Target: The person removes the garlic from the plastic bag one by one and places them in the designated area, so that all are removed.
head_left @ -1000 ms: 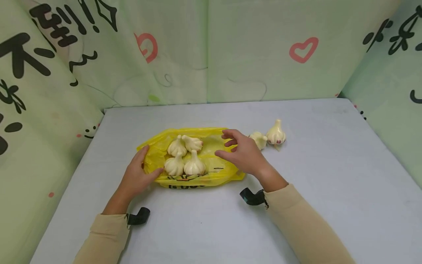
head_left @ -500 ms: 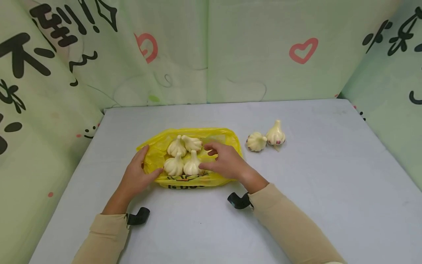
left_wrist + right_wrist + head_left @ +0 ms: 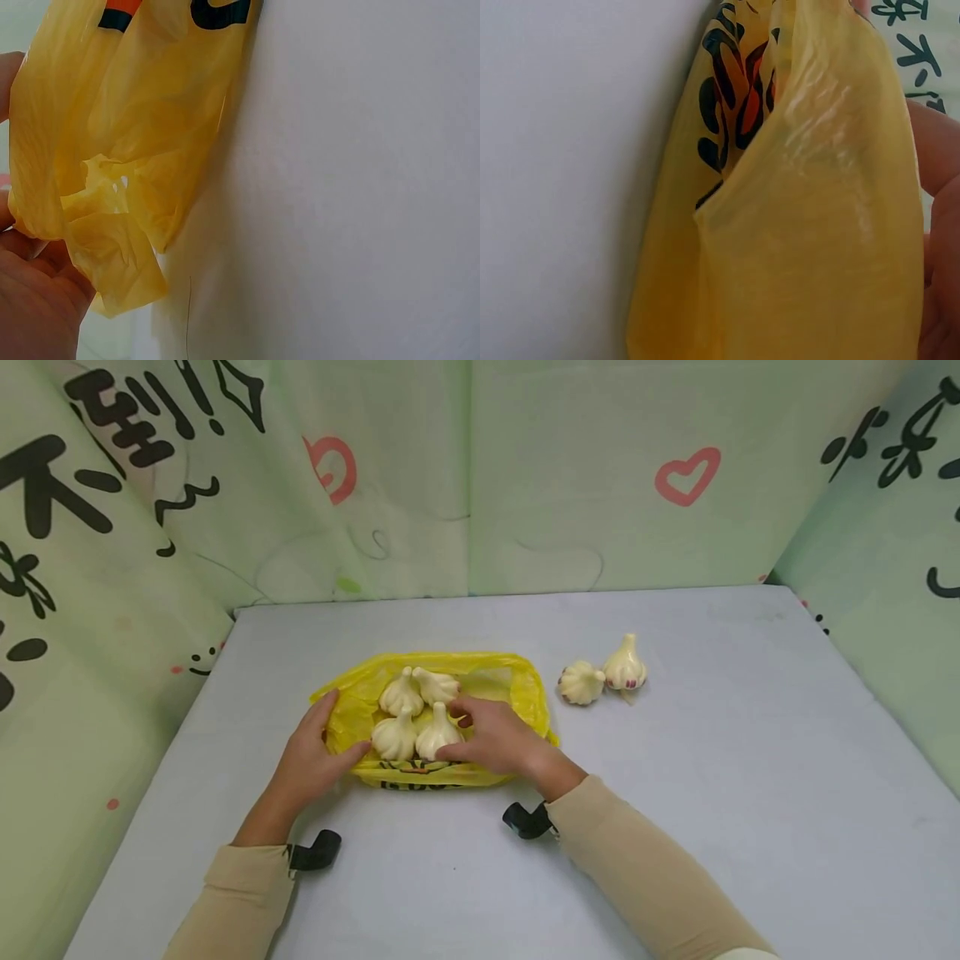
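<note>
A yellow plastic bag (image 3: 534, 693) with dark print lies spread open on the table, with several garlic bulbs in it. My left hand (image 3: 309, 758) grips the bag's left end, thumb along the near rim; in the left wrist view its fingers curl behind the crumpled plastic (image 3: 112, 255). Over the right part of the bag, my right hand (image 3: 498, 739) pinches the front right garlic bulb (image 3: 433, 737) between thumb and fingers. Beside that bulb stands another garlic bulb (image 3: 393, 739), with two more behind. The bag's side (image 3: 817, 225) hides most of the right hand in its wrist view.
Outside the bag, to its right, a garlic bulb lying on its side (image 3: 581, 683) touches an upright garlic bulb (image 3: 626, 665). A white cloth covers the table (image 3: 720, 760). Printed green curtains (image 3: 570, 477) stand behind it and at both sides.
My right hand has moved left and down from the bag's right rim to the front right garlic bulb, uncovering the lying bulb outside. My left hand has stayed on the bag.
</note>
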`<state>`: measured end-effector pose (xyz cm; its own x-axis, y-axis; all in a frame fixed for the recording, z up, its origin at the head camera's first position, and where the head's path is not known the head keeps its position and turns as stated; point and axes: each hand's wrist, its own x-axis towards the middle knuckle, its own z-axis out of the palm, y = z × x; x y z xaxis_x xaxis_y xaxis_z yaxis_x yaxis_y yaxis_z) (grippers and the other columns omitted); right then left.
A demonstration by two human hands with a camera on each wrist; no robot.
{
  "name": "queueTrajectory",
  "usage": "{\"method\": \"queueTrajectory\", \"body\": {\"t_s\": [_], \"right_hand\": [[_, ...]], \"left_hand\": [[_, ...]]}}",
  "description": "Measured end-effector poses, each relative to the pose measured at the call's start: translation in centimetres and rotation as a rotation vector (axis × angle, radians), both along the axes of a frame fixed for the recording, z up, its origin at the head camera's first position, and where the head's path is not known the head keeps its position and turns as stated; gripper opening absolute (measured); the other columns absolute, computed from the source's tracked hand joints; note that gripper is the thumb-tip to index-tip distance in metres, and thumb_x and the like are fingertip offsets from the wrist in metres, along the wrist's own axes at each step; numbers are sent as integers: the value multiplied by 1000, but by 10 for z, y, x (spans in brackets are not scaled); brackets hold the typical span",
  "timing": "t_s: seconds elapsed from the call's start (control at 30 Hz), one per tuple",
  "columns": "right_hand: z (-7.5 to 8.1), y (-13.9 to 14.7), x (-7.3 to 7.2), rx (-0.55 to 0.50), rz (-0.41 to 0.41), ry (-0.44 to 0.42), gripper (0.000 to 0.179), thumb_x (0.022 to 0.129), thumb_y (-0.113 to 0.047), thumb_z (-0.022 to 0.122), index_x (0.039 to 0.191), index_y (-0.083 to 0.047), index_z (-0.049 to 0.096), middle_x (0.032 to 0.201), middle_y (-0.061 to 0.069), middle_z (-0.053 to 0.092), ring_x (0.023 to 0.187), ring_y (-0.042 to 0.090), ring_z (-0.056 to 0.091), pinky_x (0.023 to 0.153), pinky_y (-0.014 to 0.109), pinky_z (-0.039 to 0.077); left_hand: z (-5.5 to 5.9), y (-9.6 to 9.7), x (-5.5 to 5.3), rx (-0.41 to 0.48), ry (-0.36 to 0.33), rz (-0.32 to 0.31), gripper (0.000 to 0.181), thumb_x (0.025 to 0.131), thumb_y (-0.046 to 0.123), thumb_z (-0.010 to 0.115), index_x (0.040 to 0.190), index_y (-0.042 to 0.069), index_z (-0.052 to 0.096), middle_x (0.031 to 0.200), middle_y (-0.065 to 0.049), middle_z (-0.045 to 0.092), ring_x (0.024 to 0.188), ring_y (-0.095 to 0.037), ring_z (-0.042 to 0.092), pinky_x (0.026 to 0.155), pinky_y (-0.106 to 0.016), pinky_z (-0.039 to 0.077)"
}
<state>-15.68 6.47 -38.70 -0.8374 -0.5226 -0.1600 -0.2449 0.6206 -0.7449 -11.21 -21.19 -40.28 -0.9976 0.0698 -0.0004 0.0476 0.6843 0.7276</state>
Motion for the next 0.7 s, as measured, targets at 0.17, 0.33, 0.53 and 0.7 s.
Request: {"method": "queueTrajectory", "body": {"t_s": [0.17, 0.33, 0.53, 0.7], "right_hand": [[-1, -2, 0, 38, 23, 4, 71, 84, -36, 81, 141, -5, 54, 131, 8, 62, 118, 23, 58, 99, 37, 48], [-3, -2, 0, 59, 51, 49, 60, 84, -34, 81, 134, -7, 58, 123, 7, 65, 111, 22, 60, 95, 36, 50], [-3, -1, 0, 23, 57, 73, 50, 85, -29, 79, 127, -9, 61, 118, 4, 66, 107, 20, 61, 91, 34, 51], [-1, 3, 1, -27, 36, 45, 54, 85, -28, 78, 131, -9, 59, 123, 4, 65, 112, 20, 61, 92, 34, 51]], "left_hand": [[0, 1, 0, -4, -5, 3, 90, 91, 23, 73, 156, -7, 19, 160, -28, 20, 145, -46, 21, 114, -60, 24], [0, 1, 0, 0, -14, 6, 90, 91, 24, 74, 156, -6, 19, 160, -27, 19, 145, -45, 21, 114, -59, 23], [0, 1, 0, 11, -12, 4, 91, 91, 24, 74, 156, -6, 19, 160, -27, 20, 145, -45, 21, 114, -59, 24], [0, 1, -1, 6, -15, 1, 91, 91, 24, 74, 156, -6, 18, 160, -27, 19, 145, -45, 22, 114, -59, 25]]}}
